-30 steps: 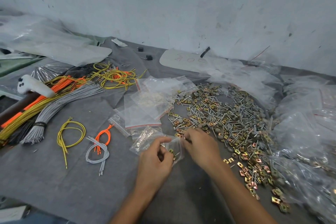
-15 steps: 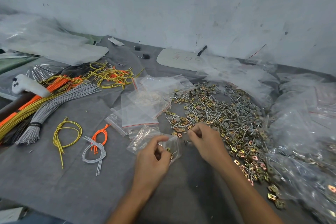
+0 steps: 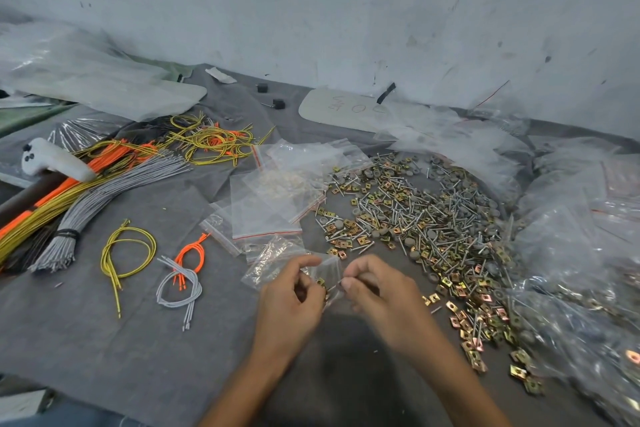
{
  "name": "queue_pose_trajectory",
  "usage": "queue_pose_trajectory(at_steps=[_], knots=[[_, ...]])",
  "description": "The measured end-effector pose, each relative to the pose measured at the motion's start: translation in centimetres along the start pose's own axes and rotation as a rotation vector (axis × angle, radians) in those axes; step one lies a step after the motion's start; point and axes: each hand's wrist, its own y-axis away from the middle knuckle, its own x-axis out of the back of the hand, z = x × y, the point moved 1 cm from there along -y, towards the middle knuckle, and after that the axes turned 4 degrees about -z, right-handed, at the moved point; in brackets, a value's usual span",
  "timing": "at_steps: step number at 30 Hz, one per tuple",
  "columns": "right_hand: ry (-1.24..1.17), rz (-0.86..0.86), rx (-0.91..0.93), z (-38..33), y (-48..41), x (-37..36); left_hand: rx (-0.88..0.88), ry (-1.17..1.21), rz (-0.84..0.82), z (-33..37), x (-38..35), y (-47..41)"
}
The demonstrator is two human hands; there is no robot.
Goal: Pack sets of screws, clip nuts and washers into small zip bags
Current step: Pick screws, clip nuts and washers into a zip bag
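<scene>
Single head cam, looking fwd and down, close over both hands, wall at top.

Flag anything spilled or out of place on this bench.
Loose hardware sprawls over the cloth at right, with clip nuts trailing toward the near right edge; probably working stock, not a spill. A white controller lies across the wires at left, unrelated to packing. Nothing odd at the bag in the left hand.

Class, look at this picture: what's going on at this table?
A person is packing hardware. The left-hand grip holds a small zip bag; a gold clip nut shows inside. The right-hand grip pinches a small piece, too blurred to name, at the bag's mouth. The pile of screws, clip nuts and washers lies beside them.
</scene>
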Motion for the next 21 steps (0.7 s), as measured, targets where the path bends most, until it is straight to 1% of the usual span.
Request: queue_pose_trajectory(at_steps=[3,6,14,18,21], knots=[[0.080,0.007,0.070,-0.6,0.1,-1.0,0.009,-0.013,-0.001,0.0,0.0,0.0],[0.161,0.031,0.089,-1.0,-0.4,-2.0,0.029,0.004,-0.004,-0.1,-0.1,-0.1],[0.472,0.107,0.110,-0.5,-0.6,-2.5,0.003,-0.019,0.006,0.2,0.0,0.0],[0.560,0.110,0.107,-0.9,-0.5,-2.5,-0.009,-0.032,0.024,0.5,0.0,0.1],[0.640,0.112,0.068,-1.2,-0.3,-2.7,-0.029,-0.047,0.033,0.6,0.0,0.2]])
